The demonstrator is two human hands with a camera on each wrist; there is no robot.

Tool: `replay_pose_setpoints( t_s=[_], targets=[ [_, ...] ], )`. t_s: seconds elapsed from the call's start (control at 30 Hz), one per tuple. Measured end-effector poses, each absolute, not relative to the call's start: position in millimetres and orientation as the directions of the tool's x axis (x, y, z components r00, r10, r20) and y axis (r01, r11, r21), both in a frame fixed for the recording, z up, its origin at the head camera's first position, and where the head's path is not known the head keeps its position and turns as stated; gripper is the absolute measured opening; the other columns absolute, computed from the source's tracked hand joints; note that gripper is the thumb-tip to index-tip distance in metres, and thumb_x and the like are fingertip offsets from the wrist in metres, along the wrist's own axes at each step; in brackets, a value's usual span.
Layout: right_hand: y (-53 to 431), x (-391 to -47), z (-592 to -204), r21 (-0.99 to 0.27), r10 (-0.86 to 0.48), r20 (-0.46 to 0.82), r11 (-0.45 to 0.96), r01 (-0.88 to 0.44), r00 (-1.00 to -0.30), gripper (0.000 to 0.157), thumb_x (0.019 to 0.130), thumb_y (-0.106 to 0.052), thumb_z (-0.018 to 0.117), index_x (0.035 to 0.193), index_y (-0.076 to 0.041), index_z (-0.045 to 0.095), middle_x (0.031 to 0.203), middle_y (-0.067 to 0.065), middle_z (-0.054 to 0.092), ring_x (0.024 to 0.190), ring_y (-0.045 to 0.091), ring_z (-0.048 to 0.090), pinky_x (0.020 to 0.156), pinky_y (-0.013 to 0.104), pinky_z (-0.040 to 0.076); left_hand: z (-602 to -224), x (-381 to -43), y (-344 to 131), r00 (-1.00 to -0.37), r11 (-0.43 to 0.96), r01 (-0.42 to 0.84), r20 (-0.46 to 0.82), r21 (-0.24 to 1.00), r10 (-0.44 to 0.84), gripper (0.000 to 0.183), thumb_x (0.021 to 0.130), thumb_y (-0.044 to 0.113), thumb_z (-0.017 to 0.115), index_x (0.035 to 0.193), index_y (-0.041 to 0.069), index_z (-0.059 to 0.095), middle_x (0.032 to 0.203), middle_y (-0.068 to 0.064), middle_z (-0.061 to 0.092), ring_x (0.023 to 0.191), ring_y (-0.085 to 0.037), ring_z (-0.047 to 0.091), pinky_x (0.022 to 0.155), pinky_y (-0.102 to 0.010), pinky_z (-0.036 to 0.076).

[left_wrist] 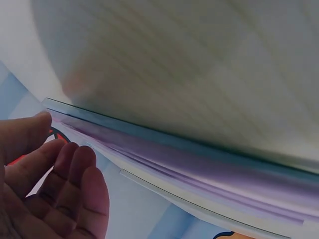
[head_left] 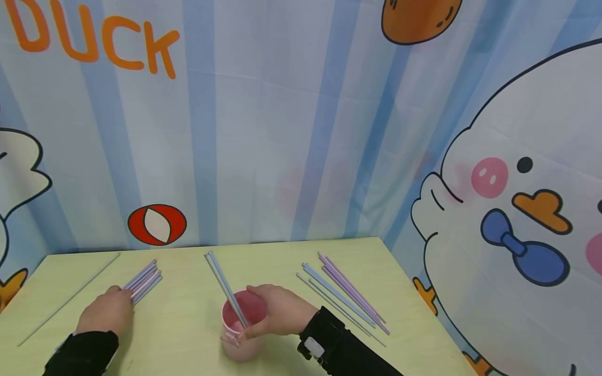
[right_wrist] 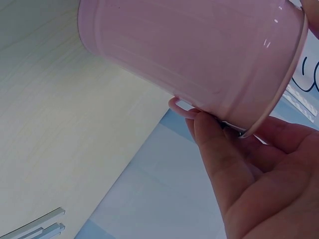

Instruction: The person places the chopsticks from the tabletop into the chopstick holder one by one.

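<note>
A pink cup (head_left: pixel 242 347) stands upright near the table's front, with a few pale blue sticks (head_left: pixel 226 287) leaning out of it to the left. My right hand (head_left: pixel 282 310) grips its rim; in the right wrist view the thumb presses by a small loop handle (right_wrist: pixel 182 109). To the left, a bundle of lilac and blue sticks (head_left: pixel 143 282) lies on the table. Over its near end is my left hand (head_left: pixel 108 313). Seen from the left wrist, that hand's fingers (left_wrist: pixel 92 194) are loosely bent, in front of the bundle with nothing between them.
One pale stick (head_left: pixel 70 297) lies alone at the far left of the table (head_left: pixel 188 324). Right of the cup, several blue sticks (head_left: pixel 338 295) and purple sticks (head_left: pixel 352 290) lie slanted. A printed cloth backdrop (head_left: pixel 263 156) rises behind the table.
</note>
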State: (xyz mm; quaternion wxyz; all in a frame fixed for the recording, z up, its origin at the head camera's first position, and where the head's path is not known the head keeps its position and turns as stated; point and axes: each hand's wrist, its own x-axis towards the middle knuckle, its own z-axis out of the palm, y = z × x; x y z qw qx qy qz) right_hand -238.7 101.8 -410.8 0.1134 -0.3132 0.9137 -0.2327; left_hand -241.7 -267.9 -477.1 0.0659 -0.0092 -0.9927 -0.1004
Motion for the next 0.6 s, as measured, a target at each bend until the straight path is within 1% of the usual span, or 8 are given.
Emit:
replay_pose_setpoints(
  t_s=[0.13,0.27,0.43,0.6],
  targets=[
    [101.9,-238.7,-410.4,-0.508,-0.622,-0.066,0.694,-0.51,-0.78,0.093,0.066,-0.055,0.081,0.139,-0.011,0.044,0.125,-0.002,0.059,0.106,0.005,0.052,0.086,0.024,0.05,-477.5,-243.9,-266.9,-0.993,0.981,0.03,0.115,0.192,0.008,0.01,0.085,0.001,0.058,0.087,-0.008,0.061,0.078,-0.022,0.055,0.062,-0.03,0.056,0.055,-0.052,0.051],
    [101.5,-238.4,-410.3,-0.517,-0.621,-0.069,0.691,-0.505,-0.781,0.094,0.066,-0.055,0.081,0.14,-0.011,0.044,0.126,-0.002,0.059,0.107,0.005,0.051,0.087,0.024,0.05,-478.5,-244.6,-267.0,-0.997,0.982,0.024,0.073,0.188,0.01,0.01,0.087,-0.001,0.053,0.085,-0.008,0.06,0.075,-0.02,0.055,0.062,-0.03,0.056,0.057,-0.053,0.051],
    [100.8,-238.8,-411.3,-0.513,-0.621,-0.071,0.694,-0.505,-0.781,0.094,0.066,-0.056,0.081,0.14,-0.011,0.044,0.126,-0.002,0.058,0.106,0.004,0.051,0.086,0.023,0.05,-482.1,-245.9,-269.0,-1.0,0.983,0.009,0.022,0.182,0.005,0.013,0.088,-0.003,0.049,0.085,-0.009,0.059,0.076,-0.021,0.055,0.066,-0.033,0.057,0.061,-0.055,0.051],
    [101.2,-239.1,-411.6,-0.513,-0.618,-0.072,0.696,-0.502,-0.783,0.094,0.065,-0.056,0.081,0.14,-0.012,0.044,0.126,-0.002,0.058,0.106,0.004,0.051,0.086,0.024,0.05,-483.9,-247.2,-268.9,-1.0,0.984,0.001,0.014,0.181,-0.002,0.013,0.089,-0.004,0.047,0.09,-0.009,0.059,0.078,-0.022,0.057,0.069,-0.035,0.058,0.063,-0.056,0.051]
  ],
)
